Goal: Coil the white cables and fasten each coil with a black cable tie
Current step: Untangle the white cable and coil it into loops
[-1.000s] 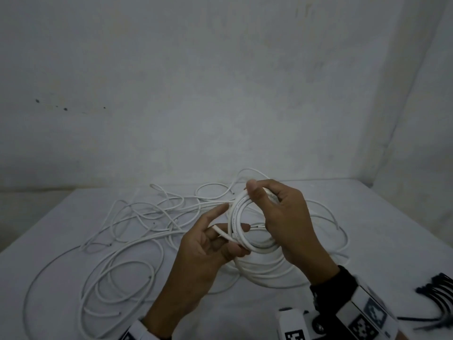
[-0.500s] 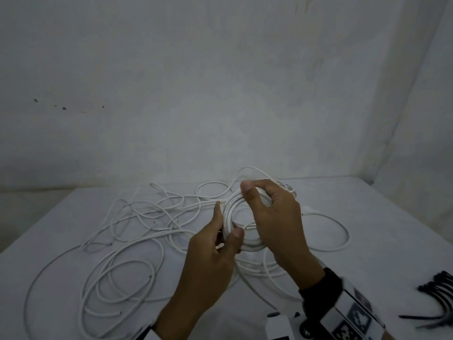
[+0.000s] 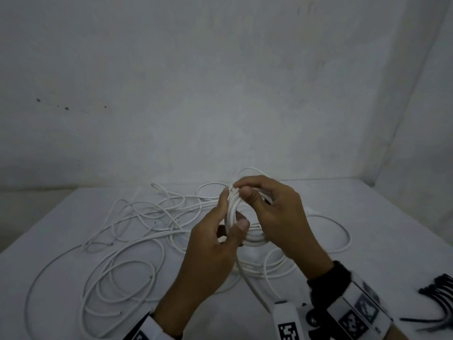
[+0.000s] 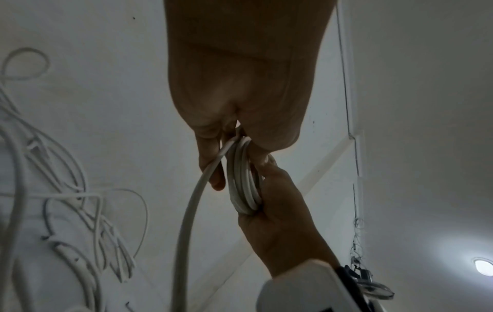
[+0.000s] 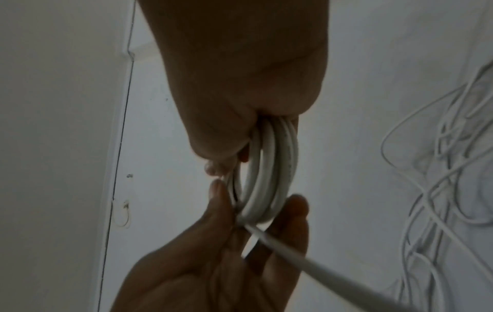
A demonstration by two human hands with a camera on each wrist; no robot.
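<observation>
Loose cables point(image 3: 127, 229) L of both hands' coil point(image 3: 235, 217), ties point(image 3: 438, 290) far R.

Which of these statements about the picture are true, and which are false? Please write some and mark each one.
1. Both hands hold the white coil. True: the left hand and the right hand grip it.
2. A black tie is already around the coil. False: none shows on it.
3. The black ties lie on the table at the right. True.
4. All cable is coiled. False: loose cable lies spread on the table.
</observation>
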